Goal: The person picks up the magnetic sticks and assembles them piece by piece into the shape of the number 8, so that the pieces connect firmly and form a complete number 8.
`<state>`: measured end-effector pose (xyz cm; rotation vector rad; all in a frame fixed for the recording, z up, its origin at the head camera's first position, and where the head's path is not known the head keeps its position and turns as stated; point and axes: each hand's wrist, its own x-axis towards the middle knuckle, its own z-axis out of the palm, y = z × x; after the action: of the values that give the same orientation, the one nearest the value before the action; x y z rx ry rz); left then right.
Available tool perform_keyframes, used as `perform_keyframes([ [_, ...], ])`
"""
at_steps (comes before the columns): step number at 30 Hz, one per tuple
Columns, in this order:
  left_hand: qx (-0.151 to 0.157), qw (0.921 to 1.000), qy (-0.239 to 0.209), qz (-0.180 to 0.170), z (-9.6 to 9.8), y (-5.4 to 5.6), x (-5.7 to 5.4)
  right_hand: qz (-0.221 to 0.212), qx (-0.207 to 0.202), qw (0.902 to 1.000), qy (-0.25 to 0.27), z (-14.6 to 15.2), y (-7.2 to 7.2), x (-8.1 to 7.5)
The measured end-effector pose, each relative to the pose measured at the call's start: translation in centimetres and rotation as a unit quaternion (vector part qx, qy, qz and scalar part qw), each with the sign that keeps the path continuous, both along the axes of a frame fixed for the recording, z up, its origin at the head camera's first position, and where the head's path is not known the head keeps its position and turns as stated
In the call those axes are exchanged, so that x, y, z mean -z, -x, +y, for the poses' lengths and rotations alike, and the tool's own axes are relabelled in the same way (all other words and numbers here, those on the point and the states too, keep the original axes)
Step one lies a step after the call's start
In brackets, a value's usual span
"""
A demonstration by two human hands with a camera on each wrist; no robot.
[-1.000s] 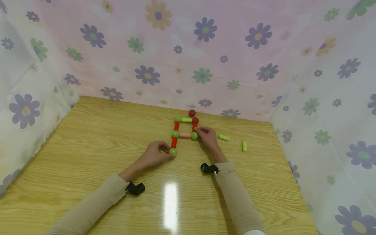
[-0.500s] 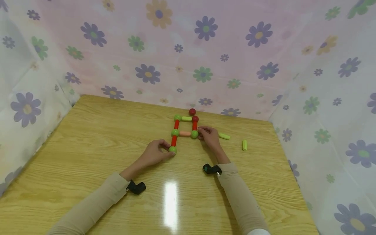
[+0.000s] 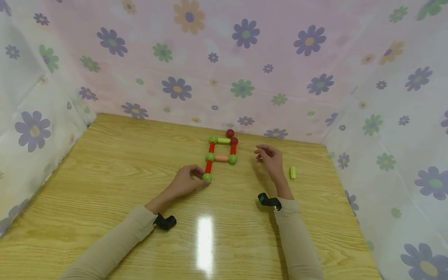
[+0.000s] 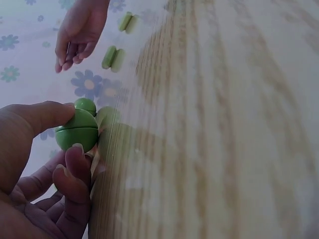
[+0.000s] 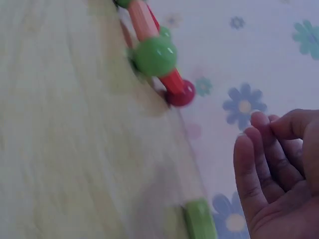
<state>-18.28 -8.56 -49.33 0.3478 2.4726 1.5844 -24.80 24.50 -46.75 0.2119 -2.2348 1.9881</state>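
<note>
My left hand (image 3: 183, 182) pinches a green ball (image 4: 77, 130) between thumb and fingers. That ball ends a flat figure of balls and rods: red rods (image 3: 208, 167), a salmon rod (image 3: 221, 158), a light green rod (image 3: 224, 140), green balls and a dark red corner ball (image 3: 234, 140). Right of the figure, my right hand (image 3: 271, 159) is raised over the table, fingers loosely bent, holding nothing. Below it in the right wrist view lies a loose light green rod (image 5: 200, 219), which the hand hides in the head view.
Another light green rod (image 3: 293, 172) lies farther right on the wooden table (image 3: 140, 155). A loose dark red ball (image 3: 230, 133) sits behind the figure, near the table's back edge. Flowered cloth (image 3: 217, 70) stands around the back and sides.
My right hand has left the figure's right-hand green ball and moved right, over the nearer loose rod. My left hand keeps its pinch on the lower green ball.
</note>
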Motion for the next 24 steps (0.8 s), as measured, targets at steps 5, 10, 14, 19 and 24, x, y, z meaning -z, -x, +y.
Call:
perform_keyframes([
  [5, -0.003, 1.0000, -0.003, 0.007, 0.2, 0.1, -0.2, 0.022, 0.013, 0.9972, -0.070, 2.9, -0.2, -0.5],
  [10, 0.003, 1.0000, -0.003, 0.003, 0.2, 0.2, -0.2, 0.006, 0.016, 0.9879, -0.154, 5.4, -0.4, 0.4],
  [14, 0.011, 0.9999, -0.002, 0.001, 0.1, 0.5, -0.2, -0.030, 0.000, 0.9775, -0.209, 6.4, -0.9, 0.5],
  [19, 0.027, 0.9995, -0.011, 0.008, -0.1, 1.0, 0.1, -0.074, -0.032, 0.9614, -0.263, 6.9, -1.3, 0.8],
  [24, 0.050, 0.9980, -0.038, -0.001, -0.4, 1.2, 0.3, -0.070, -0.041, 0.9548, -0.286, 7.1, -1.3, 1.0],
])
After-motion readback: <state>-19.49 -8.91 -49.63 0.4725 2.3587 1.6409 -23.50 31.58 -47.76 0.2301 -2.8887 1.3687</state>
